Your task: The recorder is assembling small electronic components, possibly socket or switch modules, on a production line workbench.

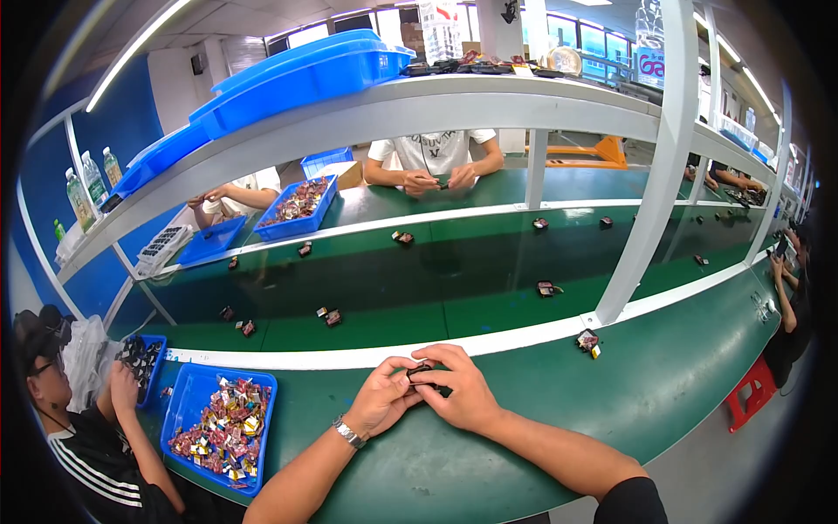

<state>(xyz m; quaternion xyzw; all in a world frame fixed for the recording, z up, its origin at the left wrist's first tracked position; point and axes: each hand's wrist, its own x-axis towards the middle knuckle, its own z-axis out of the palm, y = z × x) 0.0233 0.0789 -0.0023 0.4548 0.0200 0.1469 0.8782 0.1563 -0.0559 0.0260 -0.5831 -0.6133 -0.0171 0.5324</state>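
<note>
Both my hands meet over the green bench near its far white edge. My left hand (pixel 384 397), with a metal watch at the wrist, grips one side of a small black part (pixel 421 370). From the other side the fingers of my right hand (pixel 457 389) close on the same part. Most of it is hidden by my fingers, so its exact kind does not show. Left of my hands stands a blue bin (pixel 273 410) heaped with small red, yellow and white pieces. Beyond my right hand, a small black-and-red piece (pixel 588 341) lies at the bench's edge.
Small assemblies, one of them a dark piece (pixel 548 288), lie scattered along the green conveyor belt (pixel 393 306). A white post (pixel 650 175) rises ahead on the right. A co-worker (pixel 87 419) sits close on the left. Others work across the belt. A red stool (pixel 751 395) stands right.
</note>
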